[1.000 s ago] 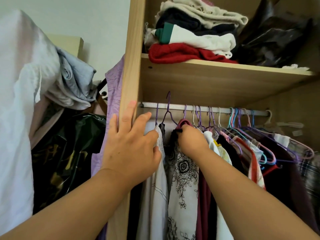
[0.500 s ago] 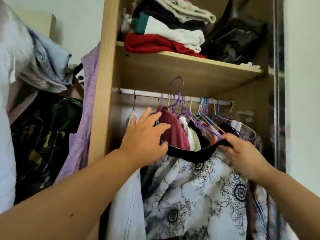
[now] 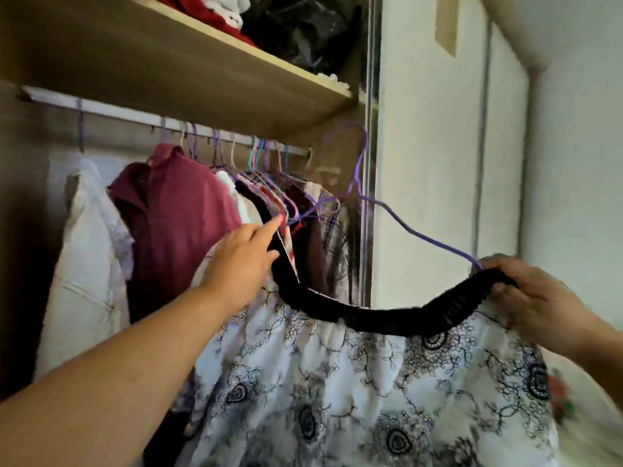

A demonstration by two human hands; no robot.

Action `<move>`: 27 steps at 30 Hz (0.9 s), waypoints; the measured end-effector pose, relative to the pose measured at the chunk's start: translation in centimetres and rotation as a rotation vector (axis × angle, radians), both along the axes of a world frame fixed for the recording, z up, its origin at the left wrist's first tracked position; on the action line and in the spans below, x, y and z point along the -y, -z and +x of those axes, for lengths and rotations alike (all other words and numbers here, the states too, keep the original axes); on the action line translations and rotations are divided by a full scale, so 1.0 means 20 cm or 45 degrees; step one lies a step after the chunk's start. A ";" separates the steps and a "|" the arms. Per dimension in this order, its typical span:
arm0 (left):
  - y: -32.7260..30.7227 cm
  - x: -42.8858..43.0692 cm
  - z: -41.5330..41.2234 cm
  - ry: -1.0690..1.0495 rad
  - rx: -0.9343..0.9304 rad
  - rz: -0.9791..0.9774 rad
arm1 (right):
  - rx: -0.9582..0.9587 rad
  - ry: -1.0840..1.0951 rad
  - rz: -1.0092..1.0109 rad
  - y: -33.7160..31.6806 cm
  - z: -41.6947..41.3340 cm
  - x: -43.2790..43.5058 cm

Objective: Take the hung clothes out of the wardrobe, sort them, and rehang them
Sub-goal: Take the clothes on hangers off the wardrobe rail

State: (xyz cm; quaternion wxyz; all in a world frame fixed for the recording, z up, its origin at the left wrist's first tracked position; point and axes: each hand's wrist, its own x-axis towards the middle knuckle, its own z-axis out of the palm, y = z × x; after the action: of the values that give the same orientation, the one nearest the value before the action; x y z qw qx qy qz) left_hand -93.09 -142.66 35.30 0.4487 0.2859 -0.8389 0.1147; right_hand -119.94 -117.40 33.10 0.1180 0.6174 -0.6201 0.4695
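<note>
One patterned skirt (image 3: 354, 382) on its hanger (image 3: 421, 235) was found off the rail (image 3: 135, 115), pinched by fingers (image 3: 512, 294) of the right hand (image 3: 539, 298), left hand (image 3: 242, 261) grip undetermined; most garments (image 3: 178, 224) were not yet removed.

Wooden shelf (image 3: 168, 62) up top: red garment (image 3: 215, 11), white cloth (image 3: 236, 3), black bag (image 3: 303, 28). Rail (image 3: 118, 113) beneath: coloured hangers (image 3: 219, 153), maroon shirt (image 3: 178, 214), white garment (image 3: 84, 247).

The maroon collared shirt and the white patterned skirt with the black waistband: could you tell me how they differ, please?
The maroon collared shirt hangs on the metal rail; the white patterned skirt is off it, its purple wire hanger unhooked. The shirt is plain, the skirt black-patterned. The shirt hangs freely; the right hand grips the skirt's waistband.
</note>
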 end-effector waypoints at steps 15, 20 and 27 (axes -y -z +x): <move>0.72 -0.43 -0.55 1.076 0.333 0.251 | 0.439 1.218 0.280 0.81 0.52 -0.89; 0.97 -0.73 -0.47 1.390 0.487 0.260 | 0.569 1.570 0.287 1.14 0.97 -1.18; 1.31 -1.27 -0.36 1.792 0.715 0.262 | 0.995 1.863 0.253 1.51 1.68 -1.55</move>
State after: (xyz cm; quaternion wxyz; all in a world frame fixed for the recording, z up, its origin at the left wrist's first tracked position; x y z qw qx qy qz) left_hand -100.36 -117.26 9.15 0.1571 -0.3154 -0.9123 -0.2088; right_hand -86.28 -86.36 2.85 0.1144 -0.1410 -0.8994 0.3977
